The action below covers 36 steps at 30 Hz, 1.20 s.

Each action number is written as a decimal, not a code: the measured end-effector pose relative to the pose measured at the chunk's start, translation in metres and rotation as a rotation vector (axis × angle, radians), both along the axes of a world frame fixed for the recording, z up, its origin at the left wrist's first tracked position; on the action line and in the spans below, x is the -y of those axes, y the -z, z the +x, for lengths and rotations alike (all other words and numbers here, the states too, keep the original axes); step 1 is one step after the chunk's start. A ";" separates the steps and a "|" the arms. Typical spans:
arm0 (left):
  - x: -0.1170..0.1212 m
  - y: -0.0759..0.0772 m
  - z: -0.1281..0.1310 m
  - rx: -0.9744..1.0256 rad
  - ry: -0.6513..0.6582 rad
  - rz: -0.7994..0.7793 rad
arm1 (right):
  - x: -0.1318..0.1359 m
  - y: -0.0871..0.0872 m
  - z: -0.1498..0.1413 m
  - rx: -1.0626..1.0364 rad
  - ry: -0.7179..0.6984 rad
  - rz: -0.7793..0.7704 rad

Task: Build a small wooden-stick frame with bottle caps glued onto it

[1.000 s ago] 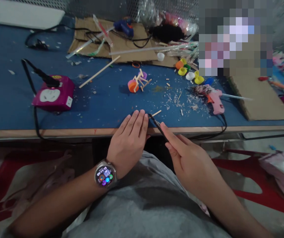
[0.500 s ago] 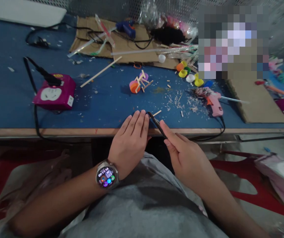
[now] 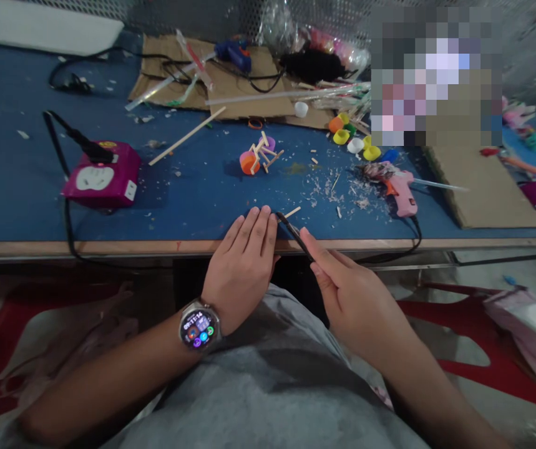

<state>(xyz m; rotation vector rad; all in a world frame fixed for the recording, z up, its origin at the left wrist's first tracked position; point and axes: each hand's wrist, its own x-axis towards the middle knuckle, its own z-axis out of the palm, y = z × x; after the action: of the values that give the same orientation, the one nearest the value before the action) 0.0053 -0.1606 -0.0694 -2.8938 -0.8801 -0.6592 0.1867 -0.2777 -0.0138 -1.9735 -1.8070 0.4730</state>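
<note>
My left hand (image 3: pixel 242 268) lies flat at the table's front edge, fingers stretched out and close together, a watch on its wrist. From beside its fingertips a short piece of thin wooden stick (image 3: pixel 292 212) sticks out to the right; whatever part lies under the hand is hidden. My right hand (image 3: pixel 342 280) is closed around a slim black cutter knife (image 3: pixel 296 235), whose far tip meets the stick next to my left fingers. Beyond the hands stand an orange cup (image 3: pixel 249 163), a purple cup (image 3: pixel 268 146) and a small frame of joined stick pieces (image 3: pixel 261 153).
A longer wooden stick (image 3: pixel 188 135) lies near the magenta power socket box (image 3: pixel 103 174). On the right rests a pink glue gun (image 3: pixel 401 189) among shavings, beside cardboard (image 3: pixel 492 193). Several coloured caps (image 3: pixel 355 146) and a blue glue gun (image 3: pixel 234 55) are farther back.
The view has shifted slightly. Both hands and the knife keep nearly the same place over the stick.
</note>
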 end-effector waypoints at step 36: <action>-0.002 0.000 0.001 -0.009 0.009 0.052 | -0.006 -0.011 0.004 0.007 -0.012 -0.033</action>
<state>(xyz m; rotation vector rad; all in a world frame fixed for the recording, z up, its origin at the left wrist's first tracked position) 0.0059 -0.1590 -0.0691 -2.8542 -0.8364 -0.6596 0.1905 -0.2716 -0.0027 -1.9897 -1.8280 0.5032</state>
